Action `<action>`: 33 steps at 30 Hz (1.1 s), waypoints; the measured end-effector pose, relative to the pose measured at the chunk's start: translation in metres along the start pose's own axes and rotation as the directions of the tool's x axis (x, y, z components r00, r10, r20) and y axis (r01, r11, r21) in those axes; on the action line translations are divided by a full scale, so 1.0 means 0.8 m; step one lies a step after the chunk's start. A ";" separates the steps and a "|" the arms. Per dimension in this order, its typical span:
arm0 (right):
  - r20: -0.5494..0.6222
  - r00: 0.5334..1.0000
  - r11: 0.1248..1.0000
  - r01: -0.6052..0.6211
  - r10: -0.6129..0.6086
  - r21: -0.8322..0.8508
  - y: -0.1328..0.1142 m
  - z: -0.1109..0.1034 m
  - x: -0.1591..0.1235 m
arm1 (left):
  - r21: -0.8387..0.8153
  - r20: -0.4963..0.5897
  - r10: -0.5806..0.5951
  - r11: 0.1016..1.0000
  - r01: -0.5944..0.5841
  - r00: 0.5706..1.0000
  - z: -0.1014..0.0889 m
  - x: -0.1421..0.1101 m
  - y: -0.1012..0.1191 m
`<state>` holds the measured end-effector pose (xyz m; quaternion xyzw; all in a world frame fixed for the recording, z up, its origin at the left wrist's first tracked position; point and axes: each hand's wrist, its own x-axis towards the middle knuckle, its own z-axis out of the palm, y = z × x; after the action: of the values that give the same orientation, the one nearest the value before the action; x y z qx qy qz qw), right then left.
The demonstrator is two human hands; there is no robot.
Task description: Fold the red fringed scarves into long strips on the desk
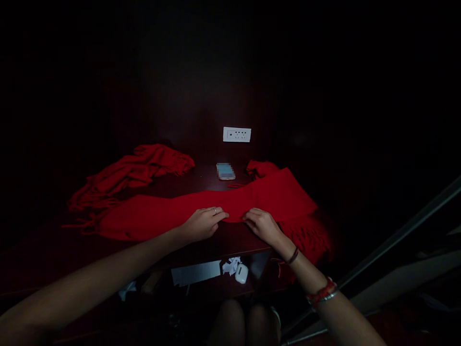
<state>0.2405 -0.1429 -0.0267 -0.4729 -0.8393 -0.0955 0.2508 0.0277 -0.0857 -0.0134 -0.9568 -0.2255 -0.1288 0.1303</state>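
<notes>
A long red fringed scarf [158,211] stretches across a dark desk [216,245]. It lies folded lengthwise, with fringe at its left end and more fringe spilling over the desk's right front corner. At the scarf's near edge, my left hand [203,223] pinches the cloth, a ring on one finger. My right hand [261,225] grips the same edge a little to the right, fingers bent onto the fabric. The cloth between the fingertips is partly hidden by them.
Another crumpled red fringed cloth [144,166] lies at the back left. A phone [225,171] rests behind the scarf, below a white wall socket [236,134]. Beneath the desktop, an open compartment holds a white earbud case [241,274] and crumpled paper [230,265].
</notes>
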 end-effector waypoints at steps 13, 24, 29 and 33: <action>0.002 0.996 0.993 -0.087 0.087 0.077 -0.005 -0.006 0.004 | -0.053 -0.040 0.076 0.996 -0.078 0.996 0.011 -0.004 -0.004; -0.072 0.965 0.955 -0.259 0.251 -0.146 -0.006 -0.007 -0.009 | -0.253 -0.114 0.013 0.967 -0.042 0.993 0.005 -0.001 -0.003; -0.061 0.970 0.958 -0.244 0.237 -0.152 -0.003 -0.006 -0.010 | -0.261 -0.082 -0.001 0.965 -0.021 0.997 0.008 -0.001 -0.004; -0.034 0.983 0.961 -0.185 0.182 -0.205 0.001 -0.012 -0.011 | -0.249 -0.111 -0.011 0.968 -0.017 0.994 0.010 -0.002 -0.007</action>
<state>0.2479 -0.1529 -0.0229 -0.5716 -0.7753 -0.1625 0.2142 0.0255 -0.0791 -0.0203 -0.9573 -0.1984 -0.2090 0.0213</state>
